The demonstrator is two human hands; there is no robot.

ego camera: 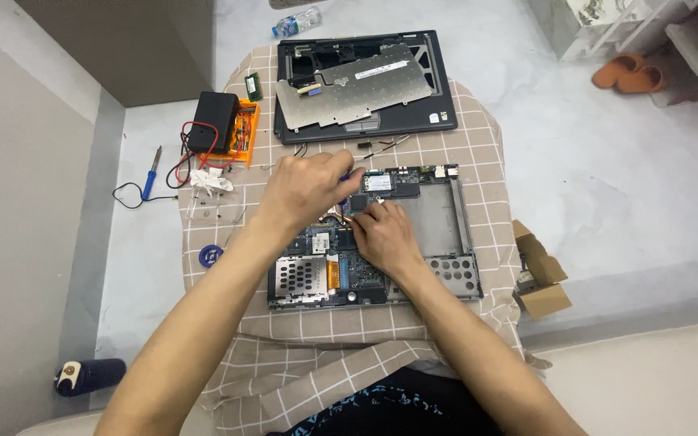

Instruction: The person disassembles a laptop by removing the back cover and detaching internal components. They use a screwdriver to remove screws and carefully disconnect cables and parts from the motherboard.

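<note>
Head cam looking straight down: an opened laptop base [414, 242] with its motherboard exposed sits on a beige checked cloth [317, 339] over a small table. The left hand [309, 190] is curled around a blue-handled tool [347, 178] (looks like a screwdriver, only a bit of the handle shows), fingers clamped on it, tip hidden behind the hand. The right hand [381, 234] rests flat-ish on the board just beside it, fingers close together and pressing down; can't tell if it's pinching anything. Behind the base lies the laptop's top cover [438, 113] with the keyboard [357, 85] flipped on it, metal back up. To the left are an orange box [244, 133] with a black block [213, 121] and red wires, a soldering iron [151, 173] on the floor, and a water bottle [296, 20] at the far edge. A cardboard box [541, 282] is off to the right.
</note>
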